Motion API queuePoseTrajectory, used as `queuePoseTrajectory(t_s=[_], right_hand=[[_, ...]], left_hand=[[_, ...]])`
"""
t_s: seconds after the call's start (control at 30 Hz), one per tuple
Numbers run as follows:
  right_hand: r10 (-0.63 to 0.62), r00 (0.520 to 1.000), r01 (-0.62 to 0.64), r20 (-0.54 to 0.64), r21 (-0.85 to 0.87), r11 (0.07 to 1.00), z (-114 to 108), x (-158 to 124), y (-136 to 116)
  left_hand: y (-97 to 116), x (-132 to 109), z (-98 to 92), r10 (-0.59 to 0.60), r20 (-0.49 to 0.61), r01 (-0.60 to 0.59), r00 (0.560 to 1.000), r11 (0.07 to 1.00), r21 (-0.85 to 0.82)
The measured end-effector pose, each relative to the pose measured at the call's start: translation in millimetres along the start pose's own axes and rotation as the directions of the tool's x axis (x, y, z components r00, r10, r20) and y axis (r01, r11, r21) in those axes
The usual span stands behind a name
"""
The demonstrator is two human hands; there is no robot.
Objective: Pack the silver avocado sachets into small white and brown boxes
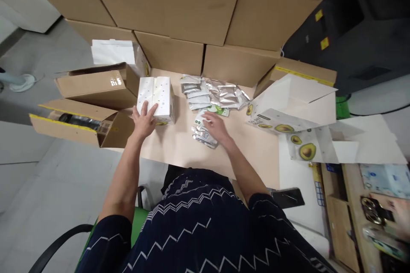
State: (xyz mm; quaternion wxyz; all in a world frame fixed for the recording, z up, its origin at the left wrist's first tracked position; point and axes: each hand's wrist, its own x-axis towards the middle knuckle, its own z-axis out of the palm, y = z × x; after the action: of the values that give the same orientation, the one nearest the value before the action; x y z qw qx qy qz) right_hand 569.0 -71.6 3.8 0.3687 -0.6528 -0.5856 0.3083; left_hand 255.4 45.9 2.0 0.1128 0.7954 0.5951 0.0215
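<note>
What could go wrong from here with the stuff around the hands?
The open cardboard box at far left seems to jut past the table, so a nudge might tip it. The right sleeve is near a dark phone and could knock it. Overlapping sachets might slide if the right hand brushes them.

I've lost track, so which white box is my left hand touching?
The white box immediately left of the pouches; your left hand rests on it, touching no other white box.

The left hand [144, 122] rests on a white speckled box [163, 98]. Right of the box, the right hand [216, 127] is over foil pouches [204, 137]; left of the box are open cardboard cartons [92, 87].
</note>
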Motion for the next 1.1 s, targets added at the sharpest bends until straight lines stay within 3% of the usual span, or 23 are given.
queuePoseTrajectory(t_s=[0.07, 0.1, 0.17, 0.27, 0.37, 0.43, 0.57, 0.77, 0.93, 1.03, 1.1], right_hand=[[-0.001, 0.959, -0.047, -0.285, -0.163, 0.985, -55.6, -28.2, 12.3], [-0.015, 0.905, -0.108, -0.426, -0.264, 0.959, -84.9, -40.1, 16.8], [-0.038, 0.813, -0.276, -0.581, -0.441, 0.854, -140.2, -57.6, 23.8], [0.127, 0.759, -0.563, -0.638, -0.546, 0.621, -199.2, -67.0, 36.7], [0.379, 0.758, -0.652, -0.531, -0.614, 0.445, -222.3, -61.2, 56.3], [0.461, 0.765, -0.630, -0.449, -0.670, 0.393, -224.3, -55.9, 68.5], [0.453, 0.805, -0.559, -0.383, -0.745, 0.364, -216.4, -59.5, 72.3], [0.360, 0.867, -0.480, -0.344, -0.769, 0.421, -188.2, -103.0, 41.7], [0.216, 0.935, -0.354, -0.280, -0.741, 0.570, -150.4, -144.4, 23.2], [0.152, 0.966, -0.258, -0.210, -0.735, 0.627, -123.4, -165.8, 10.7], [0.145, 0.977, -0.213, -0.157, -0.744, 0.634, -105.2, -178.7, 0.7]], left_hand=[[-3.6, 7.1, -0.7, 0.012, 0.002, -0.012, 1.000, 1.000, 0.000], [-4.3, 9.7, -1.2, 0.008, -0.005, -0.008, 1.000, 1.000, 0.002], [-3.8, 13.3, -2.4, -0.015, -0.018, 0.015, 1.000, 1.000, 0.003], [0.4, 16.2, -4.5, -0.032, -0.040, 0.033, 0.999, 0.999, 0.009], [6.3, 16.4, -6.6, -0.041, -0.048, 0.042, 0.998, 0.999, 0.018], [10.3, 14.5, -7.8, -0.059, -0.032, 0.059, 0.998, 0.998, 0.022], [16.8, 4.6, -7.3, -0.097, -0.020, 0.097, 0.995, 0.995, 0.008], [19.9, -9.9, 1.1, -0.082, -0.073, 0.083, 0.994, 0.997, 0.008], [20.3, -12.2, -1.4, -0.072, -0.035, 0.073, 0.997, 0.997, 0.030], [36.4, -20.8, -10.3, -0.012, -0.091, 0.013, 0.996, 1.000, 0.006], [59.7, -34.4, -15.7, 0.093, -0.138, -0.101, 0.986, 0.993, -0.054]])
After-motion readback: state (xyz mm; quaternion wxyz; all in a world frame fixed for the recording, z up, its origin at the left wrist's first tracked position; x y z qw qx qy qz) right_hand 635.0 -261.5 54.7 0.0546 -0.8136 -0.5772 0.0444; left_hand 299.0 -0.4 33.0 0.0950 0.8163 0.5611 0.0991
